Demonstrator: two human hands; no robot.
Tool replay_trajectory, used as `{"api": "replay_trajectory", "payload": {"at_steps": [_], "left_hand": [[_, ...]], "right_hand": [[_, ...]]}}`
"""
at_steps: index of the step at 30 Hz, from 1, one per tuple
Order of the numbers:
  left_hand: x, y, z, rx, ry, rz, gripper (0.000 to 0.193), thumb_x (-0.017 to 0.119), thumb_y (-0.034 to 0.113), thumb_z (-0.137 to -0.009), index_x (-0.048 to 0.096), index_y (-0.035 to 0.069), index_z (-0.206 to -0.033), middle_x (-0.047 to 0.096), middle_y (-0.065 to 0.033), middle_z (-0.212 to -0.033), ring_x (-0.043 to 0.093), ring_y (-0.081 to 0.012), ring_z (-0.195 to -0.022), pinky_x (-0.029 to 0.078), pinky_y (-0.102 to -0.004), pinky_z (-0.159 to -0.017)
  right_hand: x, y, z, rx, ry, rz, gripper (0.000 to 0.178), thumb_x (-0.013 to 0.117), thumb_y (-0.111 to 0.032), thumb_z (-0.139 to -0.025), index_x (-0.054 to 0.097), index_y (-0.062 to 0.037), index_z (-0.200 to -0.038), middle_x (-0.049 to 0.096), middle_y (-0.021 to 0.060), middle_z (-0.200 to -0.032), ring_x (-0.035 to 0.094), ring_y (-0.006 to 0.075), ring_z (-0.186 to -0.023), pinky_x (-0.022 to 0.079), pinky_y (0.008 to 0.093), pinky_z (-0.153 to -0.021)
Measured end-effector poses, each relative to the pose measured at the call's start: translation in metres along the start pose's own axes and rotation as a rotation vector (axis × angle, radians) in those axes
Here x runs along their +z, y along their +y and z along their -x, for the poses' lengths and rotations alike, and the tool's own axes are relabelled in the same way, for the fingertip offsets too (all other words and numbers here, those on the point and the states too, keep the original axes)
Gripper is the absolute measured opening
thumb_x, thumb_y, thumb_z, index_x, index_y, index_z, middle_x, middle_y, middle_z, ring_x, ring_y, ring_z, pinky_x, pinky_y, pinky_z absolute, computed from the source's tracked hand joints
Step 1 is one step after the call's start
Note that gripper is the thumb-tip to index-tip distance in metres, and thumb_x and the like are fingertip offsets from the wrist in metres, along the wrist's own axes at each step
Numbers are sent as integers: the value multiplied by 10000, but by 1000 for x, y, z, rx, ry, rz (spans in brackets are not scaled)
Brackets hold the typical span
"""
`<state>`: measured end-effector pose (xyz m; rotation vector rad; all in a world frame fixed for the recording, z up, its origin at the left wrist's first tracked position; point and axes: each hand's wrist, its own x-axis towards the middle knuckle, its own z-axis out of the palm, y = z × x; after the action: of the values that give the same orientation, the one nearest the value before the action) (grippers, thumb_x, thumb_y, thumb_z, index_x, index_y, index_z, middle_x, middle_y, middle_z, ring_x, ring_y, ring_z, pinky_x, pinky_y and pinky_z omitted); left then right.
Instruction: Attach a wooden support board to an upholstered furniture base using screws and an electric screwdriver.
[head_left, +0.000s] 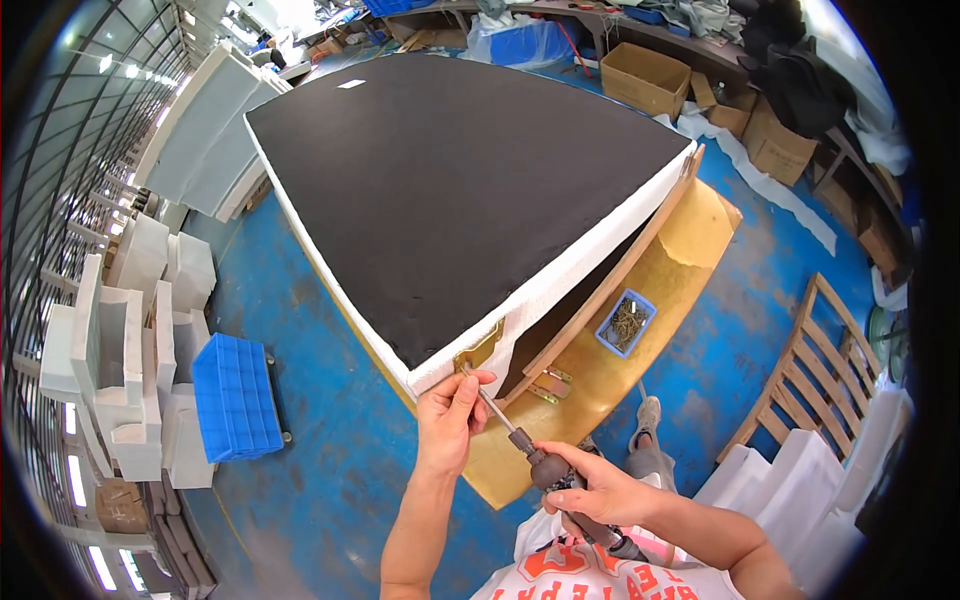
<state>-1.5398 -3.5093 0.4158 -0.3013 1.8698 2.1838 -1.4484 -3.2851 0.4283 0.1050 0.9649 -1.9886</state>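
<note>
A large upholstered piece with a black cloth underside [460, 190] and white sides lies in front of me. Near its closest corner a gold-coloured metal bracket [484, 346] sits against the white side. My left hand [452, 418] is closed in a pinch beside that bracket, at the tip of a long driver bit; what the fingertips hold is hidden. My right hand [598, 488] grips a dark power screwdriver [556, 474], its bit angled up and left toward the bracket. A second metal bracket [551, 385] lies on the yellow-brown bench top [590, 390].
On the bench a blue tray [609, 341] holds loose screws, near a long wooden strip [600, 297]. To the left stand a blue wheeled bin [235, 400] and white foam-like pieces [125, 340]. Cardboard boxes [645, 80] and a wooden slatted frame [800, 365] are at the right.
</note>
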Motion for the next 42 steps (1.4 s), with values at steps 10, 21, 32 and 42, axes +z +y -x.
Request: {"api": "replay_trajectory", "payload": {"at_steps": [10, 21, 32, 42], "left_hand": [[13, -41, 46, -138, -272, 227, 516, 880, 313, -801, 702, -24, -1148, 681, 17, -855, 582, -51, -700, 434, -195, -585], [2, -56, 45, -246, -108, 493, 248, 697, 235, -930, 616, 45, -1067, 623, 4, -824, 561, -72, -705, 429, -202, -601], [-10, -84, 53, -257, 96, 476, 108, 584, 184, -1043, 552, 96, -1097, 661, -39, -849, 587, -120, -693, 428, -230, -557], [-26, -64, 38, -39, 73, 425, 79, 628, 103, -1008, 659, 36, -1036, 677, -59, -874, 580, -122, -694, 470, -236, -612]], "right_hand": [[7, -2, -4, 7, 8, 30, 699, 608, -111, -943, 263, -78, -1550, 586, 119, -978, 616, 150, -593, 515, 287, -537], [16, -11, -7, 9, -8, -51, 557, 520, -41, -970, 307, -81, -1483, 574, 123, -993, 622, 171, -573, 522, 295, -520], [22, -15, -12, 10, 26, 0, 575, 497, -32, -973, 277, -91, -1500, 564, 122, -977, 626, 183, -564, 539, 313, -508], [20, -14, -13, 14, 20, -1, 652, 503, -33, -957, 215, -100, -1538, 544, 144, -997, 625, 195, -576, 542, 333, -508]]}}
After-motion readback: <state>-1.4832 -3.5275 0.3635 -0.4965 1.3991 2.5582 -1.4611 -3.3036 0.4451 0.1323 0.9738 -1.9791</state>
